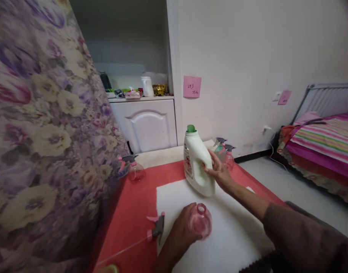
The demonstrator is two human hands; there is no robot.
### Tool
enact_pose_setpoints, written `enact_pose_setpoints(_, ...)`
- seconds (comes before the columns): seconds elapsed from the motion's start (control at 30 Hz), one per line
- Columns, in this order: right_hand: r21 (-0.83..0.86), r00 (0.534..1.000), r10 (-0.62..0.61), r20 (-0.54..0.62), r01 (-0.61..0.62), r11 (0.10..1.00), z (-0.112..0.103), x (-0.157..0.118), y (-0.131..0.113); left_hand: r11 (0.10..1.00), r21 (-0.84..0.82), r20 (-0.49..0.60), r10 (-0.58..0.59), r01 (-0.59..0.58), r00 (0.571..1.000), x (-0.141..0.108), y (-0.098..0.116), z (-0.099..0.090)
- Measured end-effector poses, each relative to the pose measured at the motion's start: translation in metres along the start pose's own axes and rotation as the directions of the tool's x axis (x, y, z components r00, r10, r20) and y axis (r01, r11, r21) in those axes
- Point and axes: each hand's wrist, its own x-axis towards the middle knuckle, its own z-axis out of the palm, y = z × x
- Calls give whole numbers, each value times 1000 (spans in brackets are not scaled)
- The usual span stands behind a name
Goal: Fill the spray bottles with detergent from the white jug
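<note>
Over the white sheet (227,231) on the red-covered counter (119,214), the left grip (185,225) is wrapped around a pink bottle (201,225): translucent, round-bodied, neck uncapped. Just beyond, on the far side, the right grip (218,170) holds a pale jug (195,157) by its handle. Jug noted as leaning left, label printed, green spout (191,129) exposed. Grey-and-pink spray head (156,229) lies left of the bottle.

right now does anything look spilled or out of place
I see no spill. The spray head stands out: detached, lying at the white sheet's edge, its tube over the red cover, while the left hand holds an open pink bottle.
</note>
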Motion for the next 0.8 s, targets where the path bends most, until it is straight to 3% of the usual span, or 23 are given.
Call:
enact_pose_setpoints(0.17,149,994,-14,-107,30,988,29,-1,46,1000,-12,-13,-21,20,1000,-1,2,2)
enact_pose_setpoints(0.33,115,991,-13,-135,28,993,37,-15,66,998,36,-21,-43,43,999,0,3,2)
enact_pose_setpoints(0.57,-217,991,71,-112,-94,972,5,-40,77,999,49,-27,-19,20,999,2,0,0)
enact_pose_setpoints(0.8,-274,979,202,-30,-203,940,-21,-100,55,996,87,-78,3,4,997,2,11,4)
